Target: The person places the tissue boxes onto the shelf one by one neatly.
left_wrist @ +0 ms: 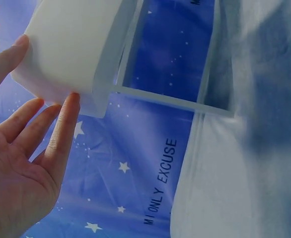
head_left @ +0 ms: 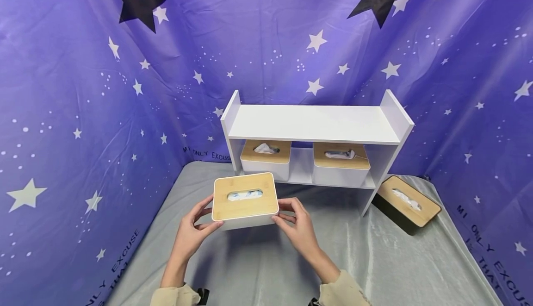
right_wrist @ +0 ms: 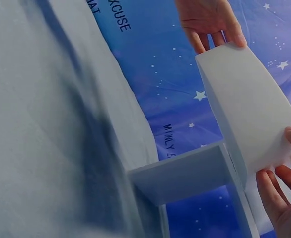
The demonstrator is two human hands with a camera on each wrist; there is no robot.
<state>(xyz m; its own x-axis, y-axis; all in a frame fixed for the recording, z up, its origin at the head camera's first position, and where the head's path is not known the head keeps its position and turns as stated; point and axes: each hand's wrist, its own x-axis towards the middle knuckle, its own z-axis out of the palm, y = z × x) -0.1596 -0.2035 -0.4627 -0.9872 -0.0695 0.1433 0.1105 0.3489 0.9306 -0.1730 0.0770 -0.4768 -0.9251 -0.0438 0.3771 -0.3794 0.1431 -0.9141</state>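
Both hands hold up a white tissue box (head_left: pixel 244 199) with a wood-look lid, in front of a white shelf (head_left: pixel 312 123). Tissue shows in its oval slot. My left hand (head_left: pixel 192 231) grips the box's left end, thumb on the near side and fingers round the far side. At the right end my right hand (head_left: pixel 299 229) pinches it the same way. In the left wrist view the box's plain white wall (left_wrist: pixel 68 49) lies between thumb and fingertips. The right wrist view shows the box (right_wrist: pixel 250 104) held off the cloth, a hand at each end.
Two similar white tissue boxes, one on the left (head_left: pixel 266 158) and one on the right (head_left: pixel 341 162), stand on the lower shelf board with a gap between them. A dark-sided tissue box (head_left: pixel 405 204) sits on the grey cloth (head_left: pixel 266 269) right of the shelf. Star-printed purple curtains (head_left: pixel 266 56) hang around.
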